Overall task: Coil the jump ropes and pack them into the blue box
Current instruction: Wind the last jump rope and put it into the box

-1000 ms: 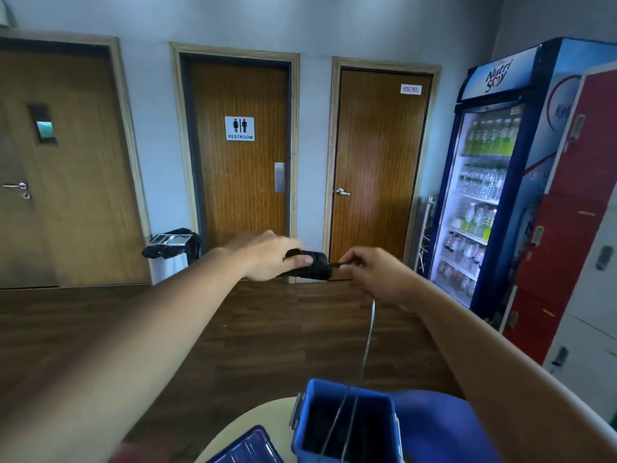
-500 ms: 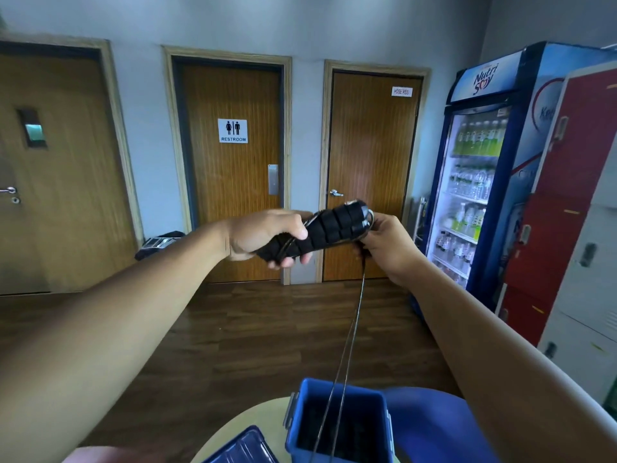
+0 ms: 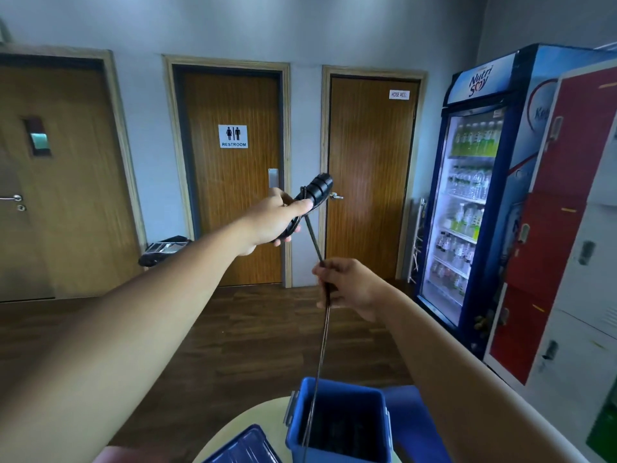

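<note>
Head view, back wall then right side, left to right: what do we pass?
Door with small window → restroom door → hose reel door → drinks fridge → red and white lockers.

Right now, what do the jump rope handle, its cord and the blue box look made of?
The handle: matte black, ribbed in segments, likely foam or rubber. The cord: thin, dark, taut, slightly glossy, possibly coated wire or PVC. The blue box: smooth, evenly coloured walls, moulded rim, probably hard plastic.
</note>
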Available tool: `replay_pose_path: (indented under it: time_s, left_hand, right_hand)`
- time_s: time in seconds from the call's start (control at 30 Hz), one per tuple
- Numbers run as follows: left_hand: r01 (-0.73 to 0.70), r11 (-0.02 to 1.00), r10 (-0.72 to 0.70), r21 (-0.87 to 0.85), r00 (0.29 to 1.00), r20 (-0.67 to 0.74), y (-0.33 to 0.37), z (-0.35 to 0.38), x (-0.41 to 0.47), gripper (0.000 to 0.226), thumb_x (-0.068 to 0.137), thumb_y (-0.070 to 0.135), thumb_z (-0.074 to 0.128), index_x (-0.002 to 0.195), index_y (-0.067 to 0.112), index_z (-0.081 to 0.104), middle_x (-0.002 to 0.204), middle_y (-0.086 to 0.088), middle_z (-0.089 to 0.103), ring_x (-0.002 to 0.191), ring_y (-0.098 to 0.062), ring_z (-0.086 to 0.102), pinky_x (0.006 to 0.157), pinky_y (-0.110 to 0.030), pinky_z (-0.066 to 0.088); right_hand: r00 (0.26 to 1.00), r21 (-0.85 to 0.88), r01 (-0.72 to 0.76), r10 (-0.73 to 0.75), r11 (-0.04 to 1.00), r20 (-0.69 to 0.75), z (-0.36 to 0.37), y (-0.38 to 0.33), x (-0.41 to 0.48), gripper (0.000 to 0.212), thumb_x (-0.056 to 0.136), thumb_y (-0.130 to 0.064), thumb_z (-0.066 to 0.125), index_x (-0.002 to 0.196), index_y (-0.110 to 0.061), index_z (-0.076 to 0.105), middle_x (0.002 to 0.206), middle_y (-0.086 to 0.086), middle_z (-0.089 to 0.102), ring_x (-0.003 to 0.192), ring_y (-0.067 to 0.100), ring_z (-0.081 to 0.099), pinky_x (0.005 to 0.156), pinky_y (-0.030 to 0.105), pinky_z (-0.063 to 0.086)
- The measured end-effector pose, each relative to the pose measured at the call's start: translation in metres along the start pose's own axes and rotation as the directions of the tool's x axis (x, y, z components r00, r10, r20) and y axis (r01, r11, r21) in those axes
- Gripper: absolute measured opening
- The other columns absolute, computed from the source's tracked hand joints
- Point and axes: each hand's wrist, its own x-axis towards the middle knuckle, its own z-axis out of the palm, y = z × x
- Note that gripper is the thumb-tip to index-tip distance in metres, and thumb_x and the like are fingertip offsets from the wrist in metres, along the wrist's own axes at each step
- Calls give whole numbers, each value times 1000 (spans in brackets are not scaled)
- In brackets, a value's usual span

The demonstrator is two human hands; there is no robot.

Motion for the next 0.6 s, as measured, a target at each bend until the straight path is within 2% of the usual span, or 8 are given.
replay_pose_path:
  time_s: [0.07, 0.17, 0.23, 0.33, 0.4, 0.47, 0.5, 0.6]
  left_hand:
    - [-22, 967, 63, 253, 986, -152, -4, -2, 2, 43, 100, 47, 54, 120, 14, 35, 92, -6, 57, 69, -16, 56, 55, -27, 44]
    - [-6, 803, 212, 596, 938, -275, -8, -19, 0, 45, 97, 48, 59, 122, 20, 35, 91, 3, 55, 66, -15, 56, 50, -27, 39]
    - [13, 657, 244, 753, 943, -228, -14, -30, -1, 52, 91, 51, 67, 127, 23, 40, 100, 2, 58, 67, -15, 56, 49, -25, 35]
    - [-12, 483, 221, 876, 969, -109, -23, -34, -2, 53, 85, 52, 73, 126, 31, 46, 99, 4, 60, 65, -11, 51, 50, -25, 33]
    - [-56, 472, 165, 880, 986, -26, -25, -31, -3, 52, 81, 50, 78, 123, 34, 52, 92, 8, 56, 69, -10, 52, 52, -26, 34]
    - [-120, 521, 81, 845, 993, 91, -26, -28, -4, 49, 79, 44, 81, 121, 35, 58, 94, 11, 54, 81, -13, 56, 56, -26, 36]
    - [-153, 553, 42, 819, 987, 156, -25, -26, -3, 49, 78, 43, 82, 121, 36, 60, 97, 12, 56, 88, -13, 56, 60, -27, 38]
    - [-230, 669, -36, 706, 940, 340, -20, -24, -5, 52, 74, 44, 85, 121, 33, 66, 105, 12, 66, 99, -15, 59, 78, -33, 48]
  right_hand:
    - [996, -68, -62, 67, 996, 67, 1, 5, -6, 23, 103, -19, 52, 116, -2, 59, 80, 7, 56, 66, 17, 59, 66, 30, 58]
    - [994, -139, -59, 71, 988, 83, 0, 10, -13, 19, 105, -20, 49, 108, -5, 60, 76, 6, 53, 60, 15, 56, 68, 31, 56]
    - [1000, -169, -3, 7, 986, 22, -2, 4, -15, 24, 106, -23, 47, 111, -4, 61, 73, 4, 50, 58, 13, 52, 60, 27, 54]
    - [985, -344, 122, -156, 931, -73, -8, -15, -17, 28, 106, -27, 44, 110, -10, 66, 67, -2, 47, 53, 7, 42, 47, 19, 39]
    - [961, -454, 193, -261, 870, -91, -13, -26, -16, 29, 107, -28, 42, 107, -14, 68, 67, 1, 52, 52, 10, 44, 47, 20, 38]
    - [938, -545, 226, -331, 807, -101, -18, -31, -13, 30, 107, -29, 41, 106, -18, 69, 83, 13, 66, 64, 22, 55, 60, 31, 48]
    - [927, -565, 232, -357, 792, -119, -21, -32, -11, 30, 107, -29, 41, 106, -18, 70, 89, 15, 68, 69, 21, 56, 63, 31, 47]
    - [891, -566, 232, -406, 791, -203, -30, -35, -7, 30, 107, -27, 43, 107, -13, 70, 73, -6, 58, 63, 4, 48, 54, 10, 35]
